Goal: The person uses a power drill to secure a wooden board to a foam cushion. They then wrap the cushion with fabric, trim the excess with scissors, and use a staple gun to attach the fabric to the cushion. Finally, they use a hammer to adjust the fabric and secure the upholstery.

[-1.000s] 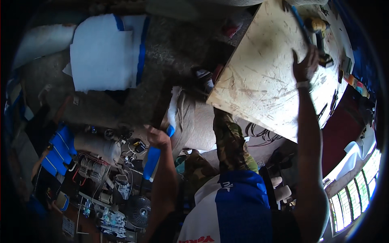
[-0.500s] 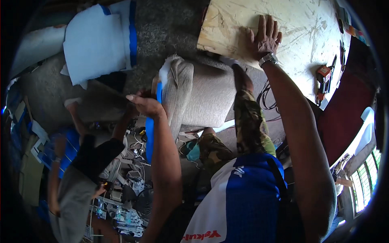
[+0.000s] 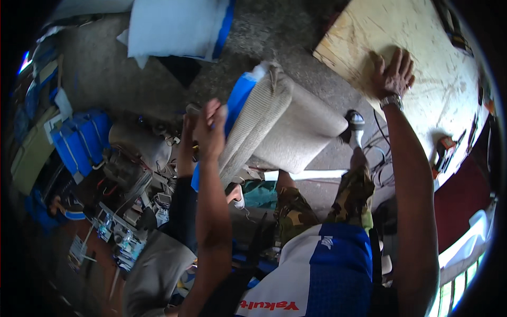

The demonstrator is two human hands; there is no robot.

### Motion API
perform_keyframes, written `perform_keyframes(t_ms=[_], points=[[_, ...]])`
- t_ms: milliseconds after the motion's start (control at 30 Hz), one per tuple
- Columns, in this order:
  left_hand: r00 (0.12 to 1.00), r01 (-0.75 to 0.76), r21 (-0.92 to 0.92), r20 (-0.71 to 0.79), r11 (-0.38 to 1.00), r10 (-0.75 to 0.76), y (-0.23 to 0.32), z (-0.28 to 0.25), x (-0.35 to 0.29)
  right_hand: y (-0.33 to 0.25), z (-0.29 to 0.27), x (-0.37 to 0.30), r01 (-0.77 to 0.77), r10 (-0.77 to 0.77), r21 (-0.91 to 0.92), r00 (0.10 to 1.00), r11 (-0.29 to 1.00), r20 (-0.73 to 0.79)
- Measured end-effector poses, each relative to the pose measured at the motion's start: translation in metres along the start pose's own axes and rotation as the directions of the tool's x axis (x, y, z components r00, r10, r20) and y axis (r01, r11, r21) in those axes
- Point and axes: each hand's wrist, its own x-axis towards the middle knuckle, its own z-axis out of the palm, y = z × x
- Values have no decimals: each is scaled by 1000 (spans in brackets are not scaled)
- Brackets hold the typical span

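My right hand (image 3: 393, 76) lies flat on a worn pale wooden board (image 3: 364, 31), fingers spread, with a watch on the wrist. My left hand (image 3: 210, 129) is raised beside the blue edge (image 3: 237, 100) of a grey-beige upholstered seat piece (image 3: 296, 127). Its fingers point upward, slightly bent, and nothing shows in them; whether it touches the piece is unclear. Ribbed fabric covers the piece's near-left side, and white padding (image 3: 260, 71) pokes out at its top. Another person's forearm (image 3: 186, 148) is just left of my left hand, partly hidden by it.
An orange and black tool (image 3: 445, 150) lies on the board. White padding sheets with a blue border (image 3: 177, 26) are at the far left. Cables (image 3: 383, 158) and a white strip (image 3: 317, 175) lie on the floor. Blue containers (image 3: 82, 140) and cluttered parts fill the left side.
The view has shifted, so the board and seat piece appear farther right. My left hand has turned its fingers upward. The other person has come closer on my left. My right hand stays on the board.
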Motion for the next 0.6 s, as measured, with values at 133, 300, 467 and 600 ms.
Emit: perform_keyframes(t_ms=[133,300,467,600], points=[[954,-290,186,-17,939,299,26,56,46,-3,-3,4,-22,22,14,1000,1000,22],[870,-393,532,-50,750,491,30,77,72,-6,-6,3,-46,46,1,998,999,46],[925,-312,445,-58,839,375,46,64,52,-7,-6,3,-72,70,22,996,997,56],[794,-479,536,-73,696,603,46,79,20,-8,-6,-1,-53,51,24,996,998,74]])
